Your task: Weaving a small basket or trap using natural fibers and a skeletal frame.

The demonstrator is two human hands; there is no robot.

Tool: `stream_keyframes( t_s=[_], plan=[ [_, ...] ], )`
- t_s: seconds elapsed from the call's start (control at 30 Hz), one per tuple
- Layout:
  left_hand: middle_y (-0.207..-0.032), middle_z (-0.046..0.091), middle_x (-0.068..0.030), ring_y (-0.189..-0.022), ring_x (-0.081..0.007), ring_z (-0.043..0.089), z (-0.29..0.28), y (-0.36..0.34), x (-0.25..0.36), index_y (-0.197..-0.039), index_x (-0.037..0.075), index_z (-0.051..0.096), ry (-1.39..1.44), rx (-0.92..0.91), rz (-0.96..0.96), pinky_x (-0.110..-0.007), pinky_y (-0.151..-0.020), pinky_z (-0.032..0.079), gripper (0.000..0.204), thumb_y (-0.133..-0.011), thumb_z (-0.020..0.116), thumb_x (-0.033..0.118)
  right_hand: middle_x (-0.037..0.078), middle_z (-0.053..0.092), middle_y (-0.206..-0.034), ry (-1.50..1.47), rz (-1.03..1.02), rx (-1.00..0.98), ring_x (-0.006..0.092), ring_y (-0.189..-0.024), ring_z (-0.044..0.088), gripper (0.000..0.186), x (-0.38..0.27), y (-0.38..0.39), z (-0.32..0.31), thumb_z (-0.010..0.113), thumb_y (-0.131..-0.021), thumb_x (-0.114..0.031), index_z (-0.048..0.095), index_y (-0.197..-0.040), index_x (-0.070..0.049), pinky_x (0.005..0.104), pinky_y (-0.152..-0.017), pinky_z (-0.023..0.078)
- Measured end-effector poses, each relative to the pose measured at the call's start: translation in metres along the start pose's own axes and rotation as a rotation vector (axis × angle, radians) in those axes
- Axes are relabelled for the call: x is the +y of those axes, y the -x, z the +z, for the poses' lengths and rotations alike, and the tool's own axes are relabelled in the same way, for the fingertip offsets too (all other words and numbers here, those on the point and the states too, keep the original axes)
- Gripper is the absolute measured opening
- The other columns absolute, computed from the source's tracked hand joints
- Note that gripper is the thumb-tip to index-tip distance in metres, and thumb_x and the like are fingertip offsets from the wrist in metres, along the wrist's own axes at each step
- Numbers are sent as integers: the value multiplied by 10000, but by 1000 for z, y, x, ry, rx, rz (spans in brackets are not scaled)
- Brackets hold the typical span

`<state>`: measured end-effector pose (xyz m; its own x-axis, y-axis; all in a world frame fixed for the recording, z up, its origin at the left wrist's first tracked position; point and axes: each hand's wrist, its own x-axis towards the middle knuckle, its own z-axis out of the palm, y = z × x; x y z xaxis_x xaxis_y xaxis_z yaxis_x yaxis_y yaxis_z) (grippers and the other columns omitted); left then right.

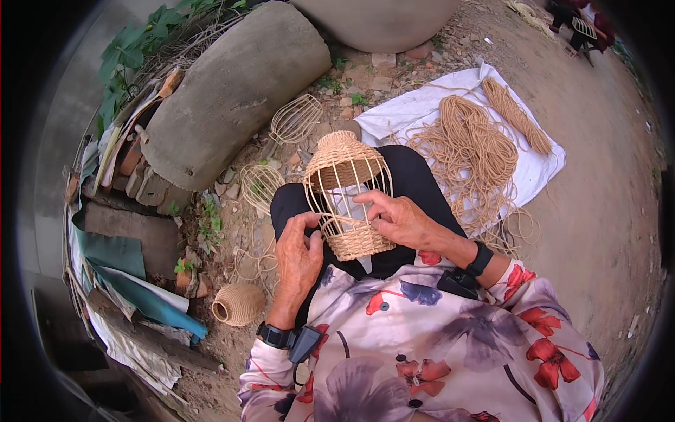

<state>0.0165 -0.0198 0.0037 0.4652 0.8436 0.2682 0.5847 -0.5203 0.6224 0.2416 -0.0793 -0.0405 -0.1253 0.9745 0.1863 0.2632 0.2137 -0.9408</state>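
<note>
A half-woven wicker basket (358, 240) rests in my lap, tilted. Its neck and the band at the end nearest me are woven, while bare ribs show between them. At its left side, my left hand (299, 252) is closed, with thumb and index finger against the woven band. My right hand (406, 224) grips the right side, fingers bent over the ribs and the band's edge; the fingertips are partly hidden. A strand crosses the ribs between the hands. On the ground to the left lies a small finished woven basket (239, 304), its round mouth facing left.
Two bare rib frames (295, 118) (261, 187) lie beyond my left knee. A white sheet (545, 172) at the right bears a heap of tan cord (472, 144) and a tied bundle (517, 116). A large curved concrete piece (235, 91) lies far left, near bricks and teal cloth (112, 253).
</note>
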Motion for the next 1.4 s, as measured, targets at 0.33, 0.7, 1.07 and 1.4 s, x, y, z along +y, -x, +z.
stream_keyframes(
  t_s=[0.33, 0.7, 1.07, 1.4],
  plan=[
    [-836, 670, -91, -658, -171, 642, 20, -3, -6, -992, 9, 631, 121, -27, 137, -301, -609, 506, 151, -843, 618, -17, 68, 651, -791, -9, 21, -24, 193, -612, 605, 489, -1, -1, -1, 499, -799, -3, 484, -1279, -96, 328, -588, 479],
    [-801, 599, -105, -776, -296, 627, 9, 8, -10, -924, 60, 629, -147, -65, 412, -400, -667, 513, 205, -741, 636, -33, 5, 617, -784, -37, 55, -50, 43, -640, 500, 276, -4, -1, 1, 566, -871, -16, 608, -1144, -26, 232, -569, 417],
    [-815, 638, -116, -744, -301, 654, 6, 13, -12, -961, 30, 656, -64, -76, 345, -367, -675, 533, 190, -796, 630, -60, 82, 689, -743, -51, 109, 79, 123, -632, 621, 151, 1, -7, 16, 667, -850, -150, 691, -917, -17, 291, -589, 489],
    [-861, 665, -158, -756, -344, 657, 13, 5, -15, -1023, 40, 651, -33, -2, 162, -423, -688, 515, 179, -849, 618, 65, -10, 619, -701, 86, 185, 31, 27, -640, 522, 139, -16, -7, 14, 666, -888, -134, 674, -914, 2, 225, -550, 438]
  ],
)
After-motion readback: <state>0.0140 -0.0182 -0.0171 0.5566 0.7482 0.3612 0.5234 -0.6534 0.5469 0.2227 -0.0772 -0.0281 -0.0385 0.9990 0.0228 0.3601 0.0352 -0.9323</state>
